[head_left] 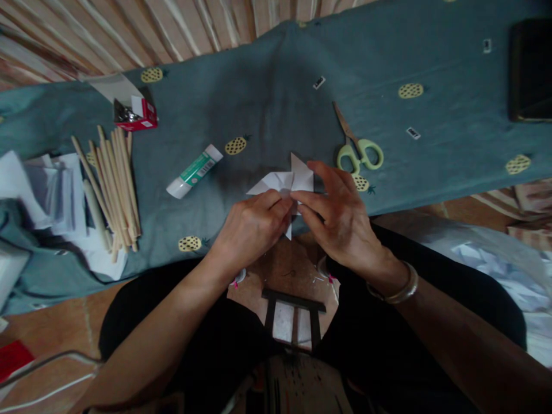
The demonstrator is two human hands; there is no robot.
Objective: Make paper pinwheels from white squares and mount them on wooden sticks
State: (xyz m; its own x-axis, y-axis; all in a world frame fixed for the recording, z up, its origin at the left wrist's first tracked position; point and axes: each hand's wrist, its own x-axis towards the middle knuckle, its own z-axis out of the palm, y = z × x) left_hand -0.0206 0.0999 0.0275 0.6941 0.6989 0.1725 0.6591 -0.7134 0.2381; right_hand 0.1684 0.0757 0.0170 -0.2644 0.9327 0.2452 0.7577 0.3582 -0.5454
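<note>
A white paper pinwheel point(282, 179) with pointed, folded blades is between my hands at the front edge of the cloth-covered table. My left hand point(261, 224) is closed on its lower left part, thumb and fingers pinched near the centre. From the right, my right hand point(340, 215) grips the paper too, its index finger at the upper right blade and other fingertips close to the centre. My fingers partly hide the pinwheel's middle. Green-handled scissors point(357, 149) lie just beyond my right hand, blades apart. A glue stick point(195, 171) with a green label rests left of the paper.
Several wooden sticks point(114, 184) lie in a bundle at the left beside white paper pieces point(58, 195). Behind them stands an open red box point(142, 115) with small metal items. A dark device point(532, 72) is at the far right. A plastic bag point(495, 259) sits below, right.
</note>
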